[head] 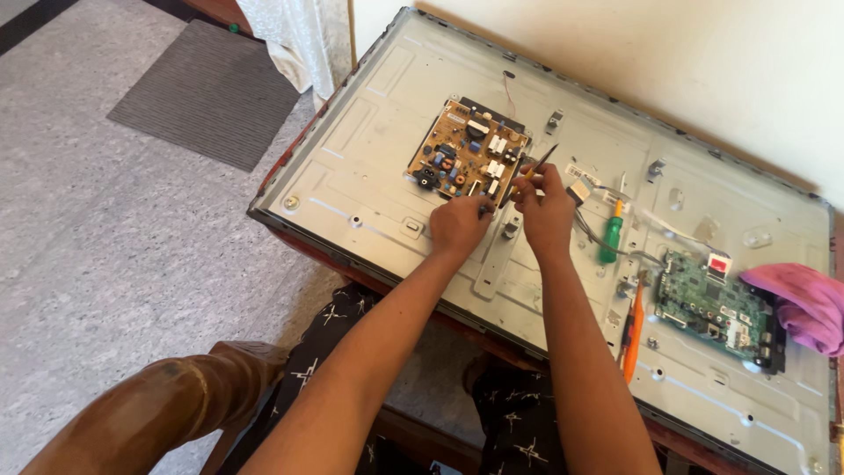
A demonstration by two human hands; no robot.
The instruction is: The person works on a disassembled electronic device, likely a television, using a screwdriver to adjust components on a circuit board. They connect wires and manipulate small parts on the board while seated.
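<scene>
- Nearest the camera, the person's knees in dark patterned cloth sit under the worktop (290,230) edge, with a brown wooden chair arm (158,409) at the lower left.
- On the near right of the metal back panel (369,167) lie an orange-handled tool (634,334), a green circuit board (716,308) and, beside it, a purple cloth (804,303).
- A green-handled screwdriver (610,239) rests just right of the hands, among loose grey wires.
- The left hand (459,225) has its grip closed, fingertips pinched at the near edge of the tan circuit board (469,149); what it pinches is too small to tell.
- The right hand (545,207) is clamped on a thin dark tool (542,159), whose tip points up and away, beside the board's right edge.
- The tan circuit board lies flat near the middle of the panel, well apart from the green one. It looks light and stiff but fragile, crowded with small upright parts; it is best held by its bare edges and corners, never by the components.
- Farther off, a pale wall rises behind the panel; a grey mat (207,92) lies on the floor at the far left.
</scene>
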